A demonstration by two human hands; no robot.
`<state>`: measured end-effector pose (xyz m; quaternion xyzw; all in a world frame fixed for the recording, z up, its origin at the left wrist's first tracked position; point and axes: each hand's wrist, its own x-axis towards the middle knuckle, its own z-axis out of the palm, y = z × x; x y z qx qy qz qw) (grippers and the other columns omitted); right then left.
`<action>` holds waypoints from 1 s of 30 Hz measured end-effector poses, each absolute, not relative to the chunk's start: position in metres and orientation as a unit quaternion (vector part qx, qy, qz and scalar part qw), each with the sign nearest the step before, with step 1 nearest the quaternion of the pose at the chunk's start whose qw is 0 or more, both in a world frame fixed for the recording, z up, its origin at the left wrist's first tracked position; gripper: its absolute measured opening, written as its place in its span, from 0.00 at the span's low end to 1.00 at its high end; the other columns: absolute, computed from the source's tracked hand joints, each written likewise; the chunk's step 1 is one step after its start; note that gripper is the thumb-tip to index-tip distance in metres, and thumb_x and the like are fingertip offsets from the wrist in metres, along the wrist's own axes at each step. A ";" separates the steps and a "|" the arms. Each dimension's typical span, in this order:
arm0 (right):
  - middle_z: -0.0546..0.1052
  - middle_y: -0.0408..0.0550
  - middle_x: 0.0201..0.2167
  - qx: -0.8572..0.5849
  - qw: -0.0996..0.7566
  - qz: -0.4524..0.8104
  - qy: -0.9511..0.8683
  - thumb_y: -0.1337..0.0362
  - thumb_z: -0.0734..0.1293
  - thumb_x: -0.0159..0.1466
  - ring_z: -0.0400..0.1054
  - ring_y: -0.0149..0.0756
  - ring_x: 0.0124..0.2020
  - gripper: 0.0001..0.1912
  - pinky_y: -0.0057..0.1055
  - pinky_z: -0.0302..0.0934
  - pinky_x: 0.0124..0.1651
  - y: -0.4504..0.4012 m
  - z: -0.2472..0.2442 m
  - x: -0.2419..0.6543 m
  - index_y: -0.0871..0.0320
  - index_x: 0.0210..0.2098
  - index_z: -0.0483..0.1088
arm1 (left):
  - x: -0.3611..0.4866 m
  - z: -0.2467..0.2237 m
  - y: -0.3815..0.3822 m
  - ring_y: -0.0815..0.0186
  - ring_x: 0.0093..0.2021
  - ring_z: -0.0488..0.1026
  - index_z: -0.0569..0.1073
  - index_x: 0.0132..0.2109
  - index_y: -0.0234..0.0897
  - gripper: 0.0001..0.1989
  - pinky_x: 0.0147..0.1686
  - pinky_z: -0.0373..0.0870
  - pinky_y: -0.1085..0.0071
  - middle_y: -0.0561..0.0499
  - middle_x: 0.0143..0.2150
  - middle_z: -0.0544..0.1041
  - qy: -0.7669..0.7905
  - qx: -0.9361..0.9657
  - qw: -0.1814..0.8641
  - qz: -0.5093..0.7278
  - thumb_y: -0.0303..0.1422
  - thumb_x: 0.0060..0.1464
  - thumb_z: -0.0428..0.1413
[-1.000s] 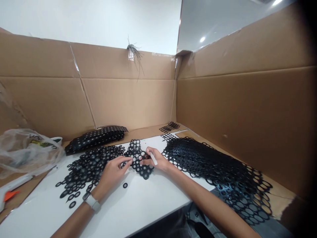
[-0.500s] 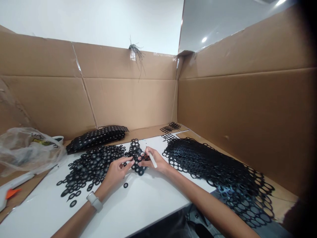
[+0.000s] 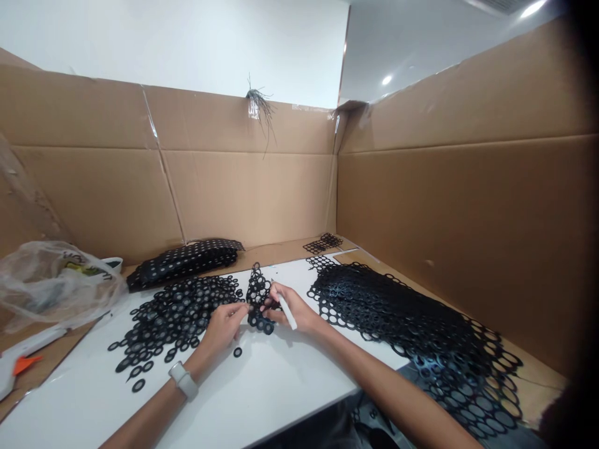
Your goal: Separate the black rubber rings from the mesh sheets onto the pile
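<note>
A small piece of black ring mesh [image 3: 258, 290], made of joined rings, stands bunched over the white board [image 3: 299, 368] between my hands. My left hand [image 3: 227, 324] pinches its left edge between thumb and fingertips; a silvery wristwatch [image 3: 183, 380] is on that wrist. In my right hand [image 3: 291, 304] a white pen-shaped tool [image 3: 286, 310] lies slanted, its tip hidden by the fingers, which also touch the mesh's right side. One loose black ring [image 3: 238, 352] lies below my left hand. Left of that hand spreads a heap of loose black rings [image 3: 182, 312].
A long pile of black ring mesh [image 3: 397, 305] covers the right side, overhanging the front edge. Behind the loose rings lies a black dotted bundle [image 3: 187, 262]. A clear plastic bag [image 3: 56, 287] and a white tool with an orange trigger [image 3: 28, 355] lie left. Cardboard walls [image 3: 253, 193] enclose the table.
My left fingers have closed on the mesh edge and drawn slightly left. The mesh has turned, and the right hand with the white tool has shifted slightly. The view has tilted a little.
</note>
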<state>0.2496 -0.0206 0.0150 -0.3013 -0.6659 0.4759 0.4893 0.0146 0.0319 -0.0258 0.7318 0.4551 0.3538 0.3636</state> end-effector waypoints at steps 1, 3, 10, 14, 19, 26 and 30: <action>0.72 0.41 0.38 -0.306 0.489 0.472 -0.667 0.66 0.74 0.59 0.73 0.39 0.43 0.19 0.31 0.64 0.44 -0.021 0.014 0.251 0.52 0.37 0.57 | 0.010 -0.025 0.037 0.70 0.26 0.73 0.78 0.45 0.33 0.17 0.28 0.75 0.73 0.55 0.33 0.77 0.467 0.724 0.354 0.364 0.44 0.74 0.58; 0.72 0.41 0.38 -0.317 0.489 0.467 -0.665 0.67 0.75 0.57 0.73 0.39 0.43 0.20 0.31 0.64 0.45 -0.020 0.013 0.253 0.52 0.36 0.58 | -0.003 -0.022 0.048 0.69 0.29 0.75 0.78 0.48 0.33 0.16 0.30 0.77 0.71 0.53 0.37 0.79 0.492 0.708 0.327 0.387 0.44 0.74 0.58; 0.74 0.41 0.37 -0.379 0.499 0.488 -0.608 0.64 0.79 0.52 0.71 0.36 0.35 0.27 0.28 0.61 0.34 -0.010 0.009 0.255 0.51 0.37 0.57 | -0.045 -0.005 0.070 0.60 0.45 0.80 0.79 0.53 0.35 0.14 0.48 0.80 0.59 0.46 0.50 0.82 0.516 0.720 0.185 0.425 0.41 0.71 0.62; 0.73 0.40 0.34 -0.387 0.515 0.498 -0.581 0.64 0.80 0.50 0.73 0.37 0.36 0.28 0.28 0.61 0.35 -0.009 0.012 0.254 0.52 0.36 0.56 | -0.027 -0.001 0.052 0.65 0.35 0.75 0.80 0.56 0.38 0.17 0.43 0.77 0.62 0.46 0.52 0.82 0.451 0.767 0.137 0.435 0.44 0.71 0.60; 0.75 0.41 0.35 -0.383 0.528 0.497 -0.573 0.62 0.80 0.52 0.74 0.38 0.36 0.27 0.28 0.62 0.35 -0.011 0.013 0.252 0.52 0.35 0.56 | 0.004 0.000 0.026 0.64 0.30 0.73 0.85 0.53 0.45 0.18 0.38 0.75 0.65 0.48 0.51 0.86 0.387 0.809 0.148 0.416 0.49 0.69 0.58; 0.75 0.42 0.38 -0.377 0.528 0.500 -0.573 0.59 0.82 0.53 0.69 0.32 0.32 0.28 0.26 0.59 0.30 -0.015 0.009 0.247 0.53 0.35 0.57 | 0.016 -0.005 0.016 0.61 0.31 0.75 0.85 0.55 0.45 0.20 0.40 0.77 0.64 0.47 0.54 0.87 0.390 0.808 0.190 0.399 0.50 0.62 0.65; 0.76 0.42 0.39 -0.355 0.530 0.513 -0.575 0.55 0.84 0.52 0.71 0.34 0.34 0.31 0.26 0.60 0.32 -0.014 0.009 0.245 0.52 0.35 0.57 | 0.016 -0.006 0.016 0.64 0.27 0.73 0.85 0.56 0.44 0.22 0.35 0.76 0.65 0.46 0.52 0.87 0.406 0.791 0.221 0.402 0.50 0.62 0.65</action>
